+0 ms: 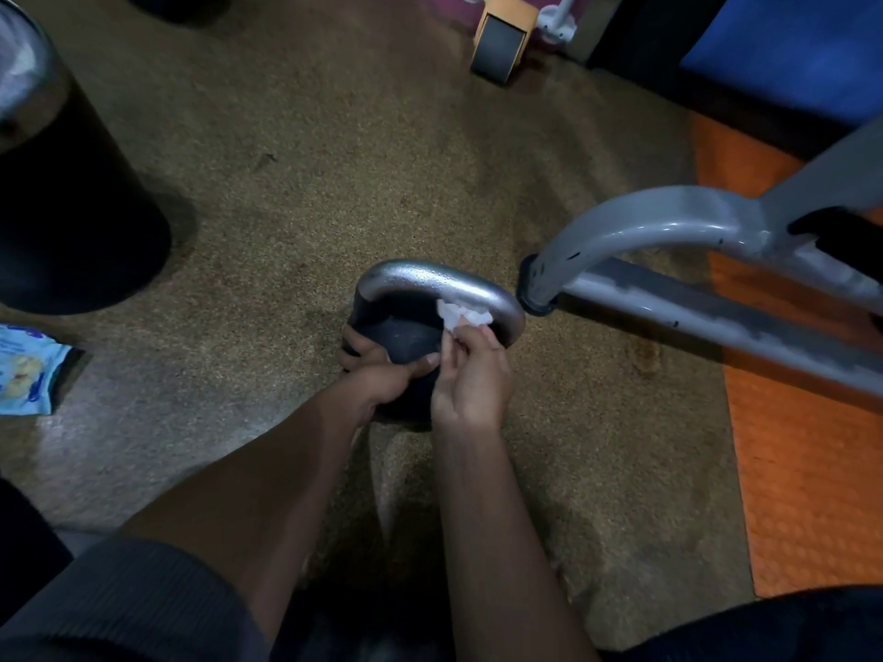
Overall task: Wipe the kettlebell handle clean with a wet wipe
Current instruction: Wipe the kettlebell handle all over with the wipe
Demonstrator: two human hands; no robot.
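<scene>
Silver-grey metal catches the light: the curved kettlebell handle [439, 284] arches over the black rounded kettlebell body [406, 341], which sits on the speckled tan floor [310, 160] right in front of the person. From the head camera, the left hand [377, 370] wraps around the body's near left side, fingers curled over it and thumb lying across the top. The right hand [470, 375] comes in from the right and pinches a crumpled white wet wipe [461, 317] in its fingertips, pressing it against the underside of the handle near its right bend. Both forearms reach forward from the bottom of the view. Just right of the handle stands the grey tubular bench frame [669, 231], its black foot cap nearly touching the handle, over an orange textured mat [802, 446]. Well off to the left lies a light-blue wipes packet [28, 370], with a black cylindrical bin [71, 207] behind it.
</scene>
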